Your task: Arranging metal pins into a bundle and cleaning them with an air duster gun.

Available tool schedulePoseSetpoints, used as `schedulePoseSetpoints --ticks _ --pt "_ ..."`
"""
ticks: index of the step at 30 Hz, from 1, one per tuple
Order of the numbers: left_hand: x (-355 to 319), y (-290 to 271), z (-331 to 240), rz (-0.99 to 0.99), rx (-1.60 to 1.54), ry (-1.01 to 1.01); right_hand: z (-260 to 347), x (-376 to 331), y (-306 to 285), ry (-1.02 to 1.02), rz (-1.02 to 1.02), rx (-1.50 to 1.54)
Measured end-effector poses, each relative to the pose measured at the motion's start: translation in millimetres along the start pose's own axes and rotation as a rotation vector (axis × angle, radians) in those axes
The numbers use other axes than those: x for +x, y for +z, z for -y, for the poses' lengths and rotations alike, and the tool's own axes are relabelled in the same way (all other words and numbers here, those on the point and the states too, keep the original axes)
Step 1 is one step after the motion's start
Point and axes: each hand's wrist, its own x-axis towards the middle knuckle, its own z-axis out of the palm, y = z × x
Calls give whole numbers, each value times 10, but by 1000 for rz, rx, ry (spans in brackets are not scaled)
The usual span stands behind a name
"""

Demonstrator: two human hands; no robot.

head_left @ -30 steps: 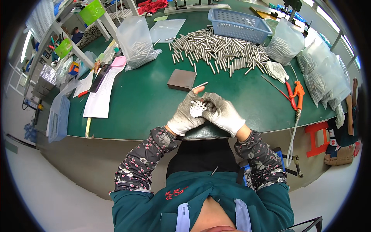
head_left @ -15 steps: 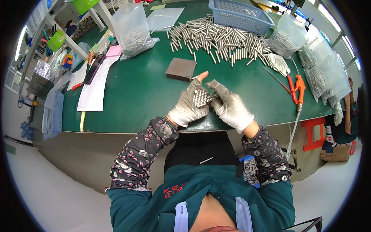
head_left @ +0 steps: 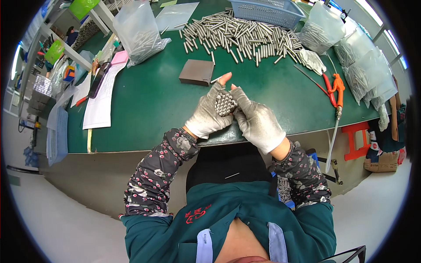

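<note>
You have a green-topped table [head_left: 144, 109] across the middle of the frame, with a grey-brown floor [head_left: 96, 177] below. A white frame [head_left: 79, 56] stands upper left, bright window strips [head_left: 372, 15] upper right, a red stool [head_left: 355, 127] at right.

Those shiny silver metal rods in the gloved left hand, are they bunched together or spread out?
Bunched together: the shiny silver rods show their round ends packed side by side in the white-and-gray gloved left hand.
</note>
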Motion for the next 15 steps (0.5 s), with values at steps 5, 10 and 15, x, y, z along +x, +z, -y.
schedulePoseSetpoints --ticks 5,10,15 --pt "-14 6 -19 10 127 17 27 -327 -37 -61 -270 -82" --pt "4 17 26 39 104 36 -26 -945 479 -418 544 -262" --pt "-27 9 30 -18 166 70 -387 -1177 1026 -427 891 -401"
